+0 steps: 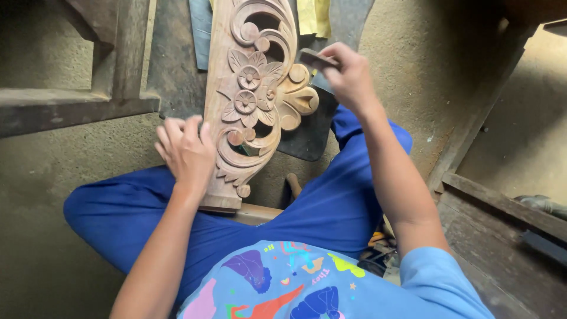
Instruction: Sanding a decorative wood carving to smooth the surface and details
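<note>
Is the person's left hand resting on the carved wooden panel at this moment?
Yes, the left hand lies flat against the left edge of the carved wooden panel.

Floor (59, 177) was plain dusty concrete, kind of a tan-grey, rough looking and unswept. Upper left had a dark weathered timber frame (77, 106), one thick beam running flat with a couple of uprights rising off it, all pretty grimy. A dark flat sheet (307, 136) lay on the floor near the middle, and something yellow (313, 18) sat at the top edge, partly cut off so I couldn't tell what it was. Right side had more old dark planks (502, 207) running diagonally, worn and dusty, with a slanted board (472, 130) leaning along them. Light was soft daylight, brighter toward the upper right, no hard shadows anywhere.
</note>
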